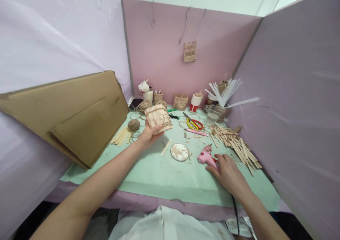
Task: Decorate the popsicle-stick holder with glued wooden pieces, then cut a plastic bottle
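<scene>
Two bare hands are at work, and the dish (175,157) of wood scraps makes a clock centre. At 11 o'clock from it, the left hand (150,135) is closed on the basket (156,117), which it holds tilted, thumb on the near side and fingers under the lower edge. At 3 o'clock, the right hand (230,170) is partly closed, thumb and fingers curled about the handle of the glue gun (206,157); its nozzle points towards 12. Whether the gun touches the table (159,179) I cannot tell.

A loose stick (165,148) lies just beside the dish at 9. The twine ball (134,125) sits at 10, touching pale sticks (120,136); the cardboard (92,124) leans beyond them. At 1 lie the scissors (195,123), with a pink tool (196,132) just on their near side. The stick pile (240,147) spreads near 3, past the gun. Against the back, a second basket (181,101) stands at 12, a red-and-white cup (196,103) to its right.
</scene>
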The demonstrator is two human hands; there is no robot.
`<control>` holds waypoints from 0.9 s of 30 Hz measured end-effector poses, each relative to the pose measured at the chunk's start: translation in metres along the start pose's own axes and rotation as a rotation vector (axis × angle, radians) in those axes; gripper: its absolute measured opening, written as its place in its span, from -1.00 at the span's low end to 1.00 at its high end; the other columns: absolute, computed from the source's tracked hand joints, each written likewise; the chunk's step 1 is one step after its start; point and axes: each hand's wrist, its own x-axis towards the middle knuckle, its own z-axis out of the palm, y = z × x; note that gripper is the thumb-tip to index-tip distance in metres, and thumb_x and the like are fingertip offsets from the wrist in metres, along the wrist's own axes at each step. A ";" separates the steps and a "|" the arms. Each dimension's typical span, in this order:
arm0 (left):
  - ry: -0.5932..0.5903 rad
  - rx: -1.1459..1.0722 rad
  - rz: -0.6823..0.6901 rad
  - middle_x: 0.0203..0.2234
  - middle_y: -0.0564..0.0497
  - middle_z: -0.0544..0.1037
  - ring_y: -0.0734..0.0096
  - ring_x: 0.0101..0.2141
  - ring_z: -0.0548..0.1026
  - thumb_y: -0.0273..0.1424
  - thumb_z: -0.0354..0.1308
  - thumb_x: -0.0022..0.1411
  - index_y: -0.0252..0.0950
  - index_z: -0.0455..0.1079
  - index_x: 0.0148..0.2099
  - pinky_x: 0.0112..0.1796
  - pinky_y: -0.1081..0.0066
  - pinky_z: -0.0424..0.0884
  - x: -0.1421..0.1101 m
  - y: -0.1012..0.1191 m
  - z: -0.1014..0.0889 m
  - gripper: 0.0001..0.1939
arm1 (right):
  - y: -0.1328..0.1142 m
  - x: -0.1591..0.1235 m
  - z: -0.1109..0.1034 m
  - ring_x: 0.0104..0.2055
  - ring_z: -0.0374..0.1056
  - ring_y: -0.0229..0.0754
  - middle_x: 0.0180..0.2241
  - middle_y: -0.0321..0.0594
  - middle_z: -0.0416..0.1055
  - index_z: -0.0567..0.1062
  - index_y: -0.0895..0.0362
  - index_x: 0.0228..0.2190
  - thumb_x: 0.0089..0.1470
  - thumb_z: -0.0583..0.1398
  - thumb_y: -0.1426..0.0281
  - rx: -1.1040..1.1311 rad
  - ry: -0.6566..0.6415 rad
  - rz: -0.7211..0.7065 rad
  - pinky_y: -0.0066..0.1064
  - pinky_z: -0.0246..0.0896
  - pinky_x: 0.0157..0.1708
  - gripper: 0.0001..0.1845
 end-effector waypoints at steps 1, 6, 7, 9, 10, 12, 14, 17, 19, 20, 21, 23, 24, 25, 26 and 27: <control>0.008 0.010 0.000 0.19 -0.05 0.34 0.08 0.07 0.43 -0.39 0.44 -0.11 0.00 0.09 0.20 0.02 0.03 0.37 -0.001 0.000 0.001 -0.13 | -0.003 0.003 0.002 -0.18 0.35 0.05 -0.25 -0.03 0.39 0.42 0.18 -0.19 0.10 0.20 0.16 0.004 0.010 -0.008 -0.22 0.22 -0.20 -0.64; 0.070 0.057 0.005 0.18 -0.06 0.35 0.05 0.11 0.39 -0.40 0.44 -0.13 0.00 0.02 0.20 0.07 0.00 0.33 -0.005 0.002 0.008 -0.08 | -0.016 0.008 0.000 -0.29 0.33 0.01 -0.36 -0.07 0.40 0.44 0.16 -0.31 0.21 0.06 0.12 0.083 0.103 -0.031 -0.20 0.20 -0.26 -0.63; 0.073 0.067 0.005 0.19 -0.06 0.33 0.03 0.13 0.37 -0.40 0.44 -0.13 0.00 0.01 0.21 0.08 -0.01 0.32 -0.005 0.002 0.009 -0.07 | -0.021 0.007 -0.004 -0.29 0.33 0.00 -0.35 -0.07 0.40 0.44 0.16 -0.29 0.22 0.05 0.09 0.131 0.152 -0.036 -0.20 0.20 -0.26 -0.61; 0.070 0.082 0.017 0.22 -0.07 0.30 0.01 0.17 0.32 -0.39 0.44 -0.12 0.02 -0.02 0.23 0.10 -0.03 0.30 -0.005 0.000 0.009 -0.03 | -0.035 0.005 -0.017 -0.28 0.33 -0.03 -0.32 -0.08 0.42 0.44 0.14 -0.24 0.22 0.04 0.08 0.282 0.239 -0.050 -0.23 0.22 -0.29 -0.60; 0.066 0.083 0.028 0.23 -0.07 0.28 0.01 0.18 0.31 -0.40 0.45 -0.13 0.03 -0.05 0.25 0.10 -0.03 0.30 -0.004 -0.002 0.009 -0.01 | -0.044 0.005 -0.023 -0.29 0.33 -0.05 -0.31 -0.10 0.43 0.44 0.13 -0.22 0.23 0.04 0.09 0.381 0.265 -0.058 -0.25 0.23 -0.31 -0.62; 0.058 0.078 0.066 0.26 -0.08 0.24 0.03 0.19 0.30 -0.41 0.46 -0.14 0.06 -0.12 0.28 0.11 -0.02 0.29 -0.001 -0.007 0.007 0.07 | -0.063 0.005 -0.031 -0.35 0.32 -0.12 -0.36 -0.15 0.42 0.45 0.11 -0.23 0.26 0.02 0.12 0.609 0.283 -0.065 -0.32 0.24 -0.37 -0.65; 0.053 0.082 0.120 0.27 -0.11 0.22 0.07 0.19 0.30 -0.43 0.47 -0.17 0.06 -0.23 0.32 0.14 0.00 0.27 0.001 -0.012 0.005 0.18 | -0.081 0.007 -0.031 -0.46 0.26 -0.19 -0.45 -0.20 0.40 0.45 0.11 -0.26 0.27 -0.01 0.12 0.822 0.270 -0.053 -0.37 0.22 -0.48 -0.62; 0.053 0.142 0.200 0.27 -0.18 0.22 0.12 0.20 0.30 -0.44 0.48 -0.18 0.01 -0.40 0.36 0.19 0.04 0.20 0.002 -0.015 0.003 0.30 | -0.104 0.010 -0.019 -0.54 0.18 -0.24 -0.45 -0.20 0.41 0.45 0.15 -0.21 0.28 -0.02 0.11 0.986 0.236 -0.046 -0.41 0.15 -0.58 -0.58; 0.053 0.183 0.246 0.29 -0.19 0.18 0.13 0.21 0.29 -0.45 0.48 -0.18 0.02 -0.47 0.37 0.20 0.06 0.17 0.000 -0.014 0.004 0.35 | -0.115 0.013 -0.010 -0.50 0.21 -0.23 -0.39 -0.18 0.42 0.45 0.14 -0.18 0.28 -0.01 0.14 0.977 0.253 -0.088 -0.40 0.14 -0.54 -0.61; 0.051 0.199 0.270 0.30 -0.19 0.15 0.14 0.22 0.28 -0.45 0.48 -0.18 0.03 -0.50 0.37 0.21 0.07 0.16 -0.001 -0.013 0.005 0.37 | -0.119 0.013 -0.007 -0.46 0.23 -0.22 -0.36 -0.17 0.42 0.45 0.13 -0.19 0.28 -0.01 0.16 0.953 0.276 -0.125 -0.39 0.16 -0.51 -0.64; 0.048 0.212 0.291 0.31 -0.17 0.13 0.15 0.22 0.26 -0.46 0.48 -0.18 0.05 -0.52 0.36 0.21 0.07 0.15 -0.003 -0.012 0.007 0.38 | -0.122 0.014 -0.005 -0.42 0.25 -0.20 -0.34 -0.16 0.41 0.45 0.13 -0.19 0.29 -0.01 0.19 0.925 0.301 -0.167 -0.38 0.17 -0.47 -0.66; 0.040 0.227 0.321 0.33 -0.15 0.08 0.17 0.24 0.23 -0.46 0.47 -0.17 0.08 -0.56 0.36 0.22 0.09 0.13 -0.005 -0.009 0.009 0.39 | -0.126 0.015 -0.004 -0.34 0.27 -0.17 -0.31 -0.16 0.39 0.43 0.11 -0.17 0.29 -0.01 0.24 0.875 0.346 -0.247 -0.35 0.19 -0.40 -0.70; 0.034 0.229 0.329 0.34 -0.14 0.06 0.18 0.25 0.21 -0.47 0.46 -0.16 0.09 -0.57 0.35 0.23 0.09 0.13 -0.006 -0.008 0.010 0.39 | -0.128 0.015 -0.004 -0.31 0.28 -0.16 -0.30 -0.16 0.38 0.42 0.10 -0.15 0.30 -0.02 0.26 0.854 0.358 -0.277 -0.34 0.20 -0.37 -0.72; 0.027 0.227 0.331 0.34 -0.13 0.04 0.18 0.26 0.20 -0.47 0.46 -0.16 0.10 -0.57 0.35 0.23 0.10 0.12 -0.007 -0.008 0.011 0.39 | -0.128 0.015 -0.004 -0.29 0.28 -0.16 -0.29 -0.16 0.37 0.42 0.09 -0.14 0.30 -0.03 0.28 0.837 0.365 -0.296 -0.33 0.20 -0.34 -0.73; 0.024 0.218 0.329 0.35 -0.12 0.04 0.18 0.26 0.20 -0.48 0.46 -0.17 0.11 -0.57 0.35 0.23 0.11 0.12 -0.008 -0.007 0.012 0.39 | -0.129 0.016 -0.004 -0.28 0.28 -0.15 -0.28 -0.16 0.37 0.41 0.09 -0.14 0.30 -0.04 0.30 0.823 0.369 -0.303 -0.32 0.20 -0.33 -0.73; 0.023 0.206 0.323 0.34 -0.11 0.05 0.19 0.26 0.20 -0.48 0.47 -0.18 0.12 -0.56 0.36 0.23 0.12 0.12 -0.008 -0.007 0.012 0.40 | -0.129 0.016 -0.004 -0.27 0.28 -0.15 -0.28 -0.16 0.37 0.40 0.09 -0.13 0.31 -0.04 0.31 0.812 0.369 -0.302 -0.32 0.20 -0.31 -0.73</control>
